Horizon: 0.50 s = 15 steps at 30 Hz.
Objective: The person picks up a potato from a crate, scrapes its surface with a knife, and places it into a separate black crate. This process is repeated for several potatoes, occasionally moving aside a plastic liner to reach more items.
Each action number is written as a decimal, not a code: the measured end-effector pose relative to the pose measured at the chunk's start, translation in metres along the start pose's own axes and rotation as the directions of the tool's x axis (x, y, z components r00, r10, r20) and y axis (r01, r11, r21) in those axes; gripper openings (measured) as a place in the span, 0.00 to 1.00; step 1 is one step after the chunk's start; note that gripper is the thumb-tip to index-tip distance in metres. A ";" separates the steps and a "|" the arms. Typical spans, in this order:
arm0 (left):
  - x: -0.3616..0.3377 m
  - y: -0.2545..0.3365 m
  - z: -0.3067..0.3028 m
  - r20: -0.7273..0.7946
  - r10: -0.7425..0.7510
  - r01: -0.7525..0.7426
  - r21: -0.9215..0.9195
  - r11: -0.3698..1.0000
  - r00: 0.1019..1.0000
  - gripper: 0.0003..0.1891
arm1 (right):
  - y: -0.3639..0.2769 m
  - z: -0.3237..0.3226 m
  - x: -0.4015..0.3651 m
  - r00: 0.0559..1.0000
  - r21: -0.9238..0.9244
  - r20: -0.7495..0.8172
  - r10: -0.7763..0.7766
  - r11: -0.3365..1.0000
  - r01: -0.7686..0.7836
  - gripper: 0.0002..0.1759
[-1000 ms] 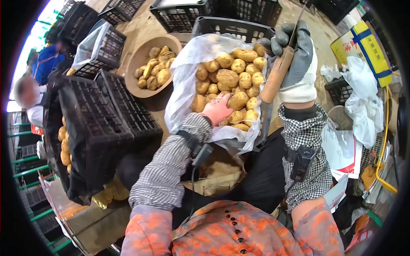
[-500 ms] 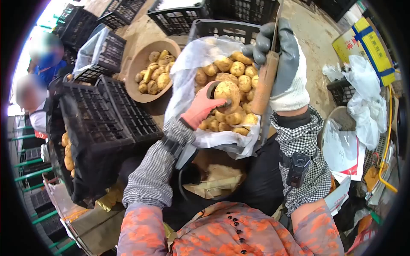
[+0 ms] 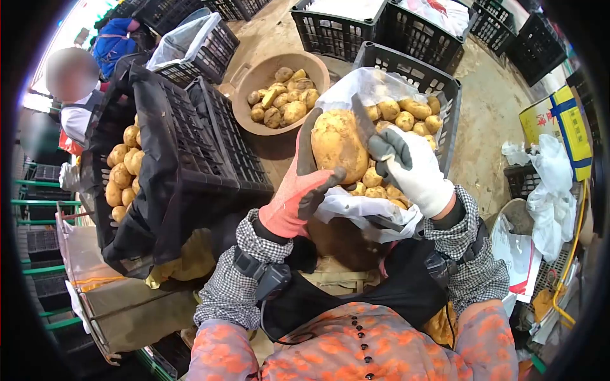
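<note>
A large, soil-marked potato (image 3: pixel 338 147) is gripped in my left hand (image 3: pixel 293 190), which wears a pink glove with grey fingers. My right hand (image 3: pixel 416 166), in a white glove with grey coating, is closed round a knife (image 3: pixel 363 120); its handle is hidden in the fist. The dark blade points up and overlaps the potato's right edge in this view. Beneath both hands stands a black crate (image 3: pixel 452 108) lined with a white plastic sheet (image 3: pixel 346 89) and filled with potatoes (image 3: pixel 406 119).
A brown basin (image 3: pixel 244 108) of potatoes, some cut, stands beyond on the left. Nearer are black crates (image 3: pixel 213 136) and a dark-cloth-draped crate of potatoes (image 3: pixel 124 168). More crates (image 3: pixel 337 32) line the back. Two people (image 3: pixel 114 41) are at far left. Plastic bags (image 3: pixel 551 209) lie right.
My view has swung left. My left hand has brought a larger-looking potato closer, and my right hand has lowered and turned the knife from upright beside the crate to against the potato.
</note>
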<state>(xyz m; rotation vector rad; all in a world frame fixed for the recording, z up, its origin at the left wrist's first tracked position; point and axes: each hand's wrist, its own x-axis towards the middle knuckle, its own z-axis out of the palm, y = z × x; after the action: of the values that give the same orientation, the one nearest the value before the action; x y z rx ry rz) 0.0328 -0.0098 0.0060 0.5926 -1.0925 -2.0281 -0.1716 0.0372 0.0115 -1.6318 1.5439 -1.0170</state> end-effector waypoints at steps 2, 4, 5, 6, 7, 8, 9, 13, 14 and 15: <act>0.000 0.007 0.002 -0.017 -0.025 0.026 0.030 0.999 1.000 0.50 | -0.006 0.002 0.002 0.999 -0.116 0.030 0.018 0.993 -0.015 0.15; -0.001 0.008 -0.001 -0.033 -0.077 0.080 0.110 0.991 0.997 0.49 | 0.002 0.010 0.003 0.914 -0.347 -0.115 -0.389 0.878 0.329 0.14; 0.002 -0.003 -0.008 -0.036 0.006 -0.001 0.137 0.991 0.999 0.51 | 0.003 0.010 0.003 0.918 -0.348 -0.112 -0.379 0.881 0.321 0.14; 0.001 -0.001 -0.010 -0.038 0.001 0.004 0.131 0.991 0.999 0.51 | 0.001 0.008 0.005 0.944 -0.341 -0.023 -0.330 0.890 0.303 0.15; -0.002 0.004 -0.012 -0.018 -0.083 0.085 0.111 0.990 0.996 0.51 | -0.002 0.006 0.007 0.957 -0.336 0.068 -0.281 0.897 0.288 0.16; -0.003 0.005 -0.013 -0.010 -0.125 0.126 0.099 0.987 0.992 0.52 | -0.003 0.005 0.009 0.960 -0.331 0.161 -0.231 0.904 0.273 0.16; -0.004 0.006 -0.015 -0.002 -0.167 0.167 0.087 0.982 0.986 0.52 | -0.003 0.006 0.009 0.959 -0.329 0.166 -0.228 0.904 0.272 0.16; -0.006 0.007 -0.010 -0.007 -0.143 0.142 0.129 0.981 0.990 0.51 | 0.006 0.021 0.005 0.992 -0.111 0.099 -0.080 0.990 0.091 0.13; -0.005 0.009 -0.006 -0.038 -0.127 0.131 0.135 0.982 0.991 0.51 | 0.006 0.022 0.004 0.998 -0.055 0.053 -0.044 0.997 0.046 0.13; -0.003 0.003 -0.008 -0.005 -0.016 0.016 0.136 0.991 1.000 0.51 | 0.004 0.022 0.004 1.000 0.005 0.006 -0.007 1.000 0.007 0.13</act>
<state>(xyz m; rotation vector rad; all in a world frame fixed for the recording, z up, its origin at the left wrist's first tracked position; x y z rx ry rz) 0.0412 -0.0123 0.0050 0.6757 -1.2342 -1.9767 -0.1542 0.0321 -0.0021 -1.6367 1.5315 -1.0180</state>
